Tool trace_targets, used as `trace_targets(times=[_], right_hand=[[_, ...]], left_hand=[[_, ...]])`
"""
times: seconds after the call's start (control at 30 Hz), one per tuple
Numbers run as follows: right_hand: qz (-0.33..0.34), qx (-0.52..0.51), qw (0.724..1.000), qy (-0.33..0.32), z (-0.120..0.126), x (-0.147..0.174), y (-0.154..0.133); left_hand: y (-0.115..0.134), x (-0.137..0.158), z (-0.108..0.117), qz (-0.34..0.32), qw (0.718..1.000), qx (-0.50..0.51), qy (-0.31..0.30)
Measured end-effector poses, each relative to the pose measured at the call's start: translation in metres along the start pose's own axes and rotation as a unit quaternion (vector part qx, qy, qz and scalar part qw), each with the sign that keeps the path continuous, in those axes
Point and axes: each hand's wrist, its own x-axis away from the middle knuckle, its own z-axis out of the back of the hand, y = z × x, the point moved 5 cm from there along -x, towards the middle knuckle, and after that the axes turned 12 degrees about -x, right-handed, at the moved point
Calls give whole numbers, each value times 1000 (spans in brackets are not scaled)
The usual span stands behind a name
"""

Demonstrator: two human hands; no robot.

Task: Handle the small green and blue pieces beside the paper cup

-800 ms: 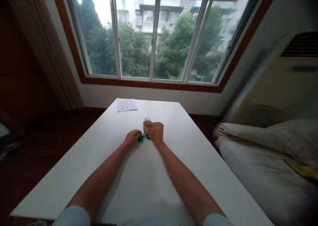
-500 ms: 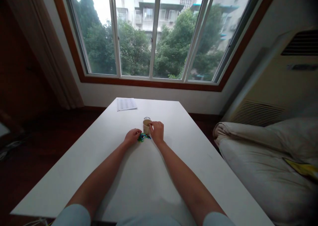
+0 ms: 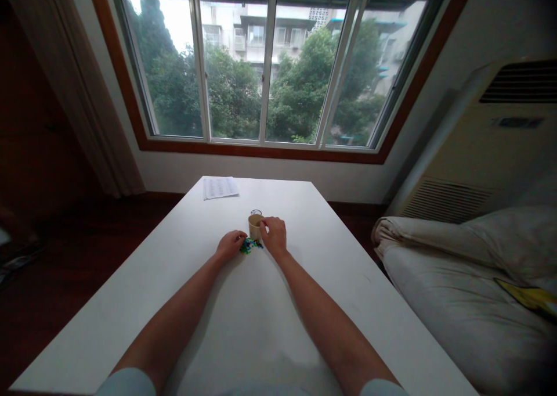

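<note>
Papers [image 3: 221, 187] lie beyond cup [image 3: 253, 230] and coloured bits [image 3: 246, 246]; I cannot tell the left hand's [image 3: 230, 245] or right hand's [image 3: 275, 236] opening or hold.

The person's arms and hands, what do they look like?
Plain, pale grey-blue sleeves show at the bottom edge, and the forearms are bare beyond them. The left hand and right hand are ungloved, and the wrists look bare.
</note>
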Motion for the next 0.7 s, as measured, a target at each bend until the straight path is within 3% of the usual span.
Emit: trace_targets(times=[0.23,0.37,0.53,0.7], right_hand=[[53,65,974,-211,-25,11,-25],[31,81,949,-304,-41,26,-29],[6,80,938,-339,-48,37,-31],[9,70,941,-332,-50,41,-34]], left_hand=[[0,2,6,-8,1000,24,17],[1,3,9,-2,999,31,19],[0,3,8,7,999,48,8],[-6,-1,8,38,995,87,19]])
